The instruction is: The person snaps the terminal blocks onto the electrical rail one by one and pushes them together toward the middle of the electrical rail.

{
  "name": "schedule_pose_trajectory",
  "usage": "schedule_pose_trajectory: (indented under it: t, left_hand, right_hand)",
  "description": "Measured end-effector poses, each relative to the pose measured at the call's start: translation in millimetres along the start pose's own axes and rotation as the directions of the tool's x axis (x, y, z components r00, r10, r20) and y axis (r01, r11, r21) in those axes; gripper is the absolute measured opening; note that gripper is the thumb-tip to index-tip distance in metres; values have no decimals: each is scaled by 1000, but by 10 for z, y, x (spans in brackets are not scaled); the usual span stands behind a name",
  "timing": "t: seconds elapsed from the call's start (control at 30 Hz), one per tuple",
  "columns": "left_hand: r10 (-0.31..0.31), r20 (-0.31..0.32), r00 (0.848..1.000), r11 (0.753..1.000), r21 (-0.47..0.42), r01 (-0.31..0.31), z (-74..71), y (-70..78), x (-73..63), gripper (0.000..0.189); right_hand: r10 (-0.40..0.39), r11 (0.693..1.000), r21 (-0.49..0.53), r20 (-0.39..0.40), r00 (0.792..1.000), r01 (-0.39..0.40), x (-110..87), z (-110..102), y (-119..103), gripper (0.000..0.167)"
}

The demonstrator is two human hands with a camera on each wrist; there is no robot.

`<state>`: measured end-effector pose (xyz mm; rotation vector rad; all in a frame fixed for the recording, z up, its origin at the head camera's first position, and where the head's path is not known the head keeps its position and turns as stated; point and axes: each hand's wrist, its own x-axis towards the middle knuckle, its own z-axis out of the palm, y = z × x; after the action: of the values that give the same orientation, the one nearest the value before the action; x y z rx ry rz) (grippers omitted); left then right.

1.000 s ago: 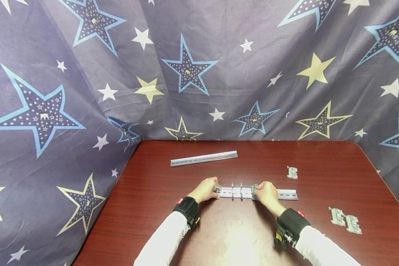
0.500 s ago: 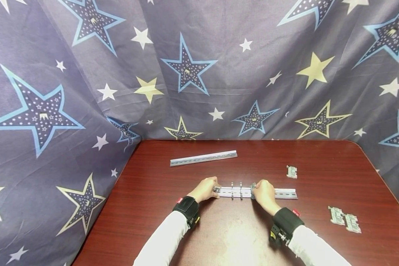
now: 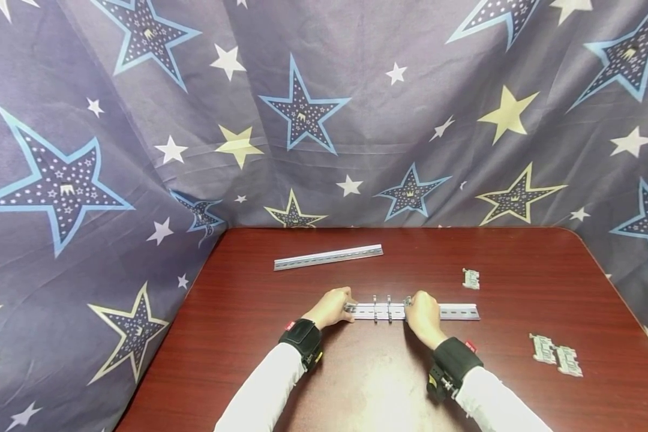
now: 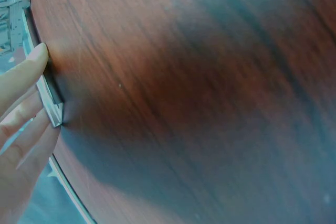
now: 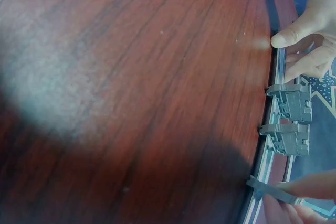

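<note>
A slotted metal DIN rail [image 3: 459, 311] lies across the middle of the table. My left hand [image 3: 333, 306] grips its left end; in the left wrist view the thumb [image 4: 38, 56] lies along the near edge. Two grey terminal blocks [image 5: 290, 103] stand side by side on the rail, with a gap between them. To their right, my right hand [image 3: 425, 315] pinches another terminal block [image 5: 270, 190] between thumb and fingers. That block sits tilted over the rail in the right wrist view; whether it is clipped on I cannot tell. My right hand hides part of the rail.
Farther back lies a second DIN rail [image 3: 328, 257], slightly slanted. One loose terminal block [image 3: 471, 278] is at the back right. Two more, a left one [image 3: 542, 348] and a right one [image 3: 569, 361], lie together at the right. A star-patterned curtain [image 3: 313, 180] hangs behind the table.
My right hand has shifted slightly left along the rail and its wrist has turned; the pinched terminal block now shows less of its face. My left hand stays on the rail's end.
</note>
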<state>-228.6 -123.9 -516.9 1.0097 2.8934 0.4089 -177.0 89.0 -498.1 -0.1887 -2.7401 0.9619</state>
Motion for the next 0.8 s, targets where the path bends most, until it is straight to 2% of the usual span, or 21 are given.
schedule_pose_trajectory:
  t: [0.33,0.6,0.8]
  left_hand:
    - [25,12,1000,1000,7,-26,-23,9,8,32]
    - [33,15,999,999,7,-33,-27,-13,14,35]
    - [29,17,999,1000,-1,-29,-1,-9,30,34]
  right_hand:
    - [-6,998,-56,16,1000,7,75,64,0,18]
    - [-2,997,-78,30,1000,4,145,49,-74,11]
    - [-67,991,-117,8,998,68,158,50,-100,9]
